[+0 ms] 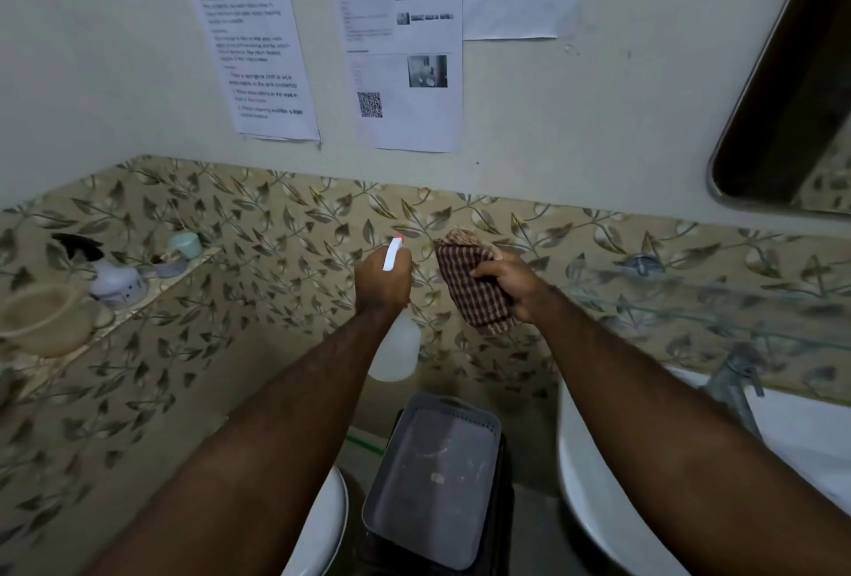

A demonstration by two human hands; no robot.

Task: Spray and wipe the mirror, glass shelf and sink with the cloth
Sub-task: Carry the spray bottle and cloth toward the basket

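Note:
My left hand (pixel 384 283) grips the neck of a white spray bottle (pixel 397 352), its white nozzle with a red tip pointing up at the tiled wall. My right hand (pixel 509 283) holds a folded brown checked cloth (pixel 469 285) just to the right of the nozzle. The mirror (pixel 783 82) with a metal frame hangs at the upper right. Below it the glass shelf (pixel 718 299) runs along the leaf-patterned tiles. The white sink (pixel 594 474) with a metal tap (pixel 737 377) is at the lower right, partly hidden by my right forearm.
A grey plastic bin (pixel 437 483) stands on the floor between my arms, beside a white toilet rim (pixel 322 529). A tiled ledge (pixel 152 285) on the left carries a black-capped spray bottle (pixel 106 271), a beige bowl (pixel 43 322) and a pale green cup (pixel 186 246). Printed sheets (pixel 258 45) hang on the wall.

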